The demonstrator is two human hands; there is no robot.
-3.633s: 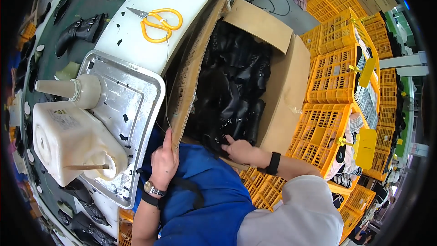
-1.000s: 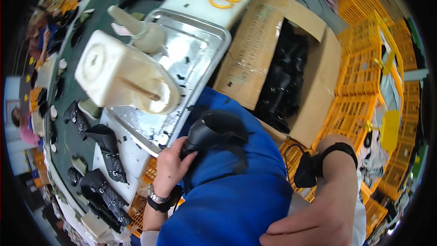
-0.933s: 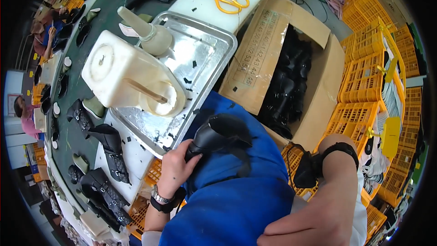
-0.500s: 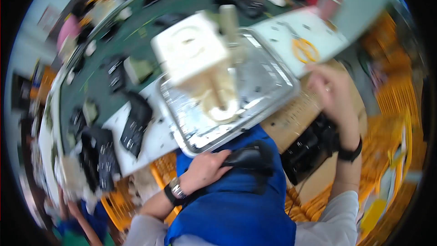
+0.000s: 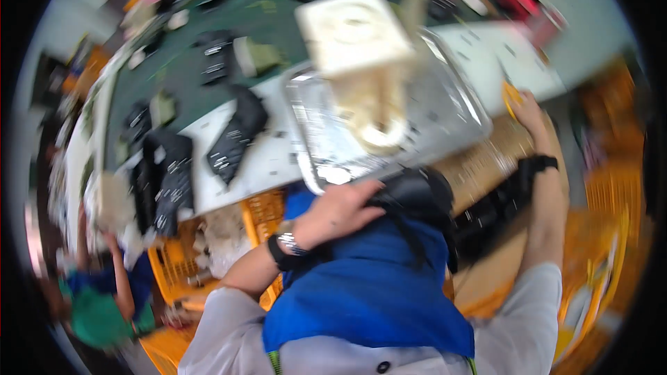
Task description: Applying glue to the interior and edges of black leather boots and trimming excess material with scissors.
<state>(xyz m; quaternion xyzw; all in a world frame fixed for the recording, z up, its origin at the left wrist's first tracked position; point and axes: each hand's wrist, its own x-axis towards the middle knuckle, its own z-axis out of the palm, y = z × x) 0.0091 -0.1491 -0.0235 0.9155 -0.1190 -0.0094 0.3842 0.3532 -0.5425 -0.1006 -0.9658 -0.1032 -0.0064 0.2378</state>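
My left hand [image 5: 340, 214] is closed on a black leather-like shoe upper [image 5: 420, 194], which rests on the blue apron over my lap. A dark strap hangs from the piece. At the right end of the white work board, my right hand [image 5: 529, 112] has its fingers on the yellow handles of a pair of scissors [image 5: 511, 99], whose blades point away from me. Motion blur hides the exact grip. In front of me, a white block-shaped machine head [image 5: 354, 31] on a cream stand rises from a metal tray [image 5: 479, 121].
Black shoe uppers [image 5: 240, 128] lie left of the tray and on the green belt [image 5: 187, 69]. A cardboard box [image 5: 479, 160] and black pieces [image 5: 486, 222] sit at my right. Yellow crates [image 5: 170, 264] stand at both sides. Another person [image 5: 104, 312] works at lower left.
My right hand has reached right and onto the scissors, where it hovered near them before. My left hand still holds the shoe upper. The view has shifted, so the tray appears further right.
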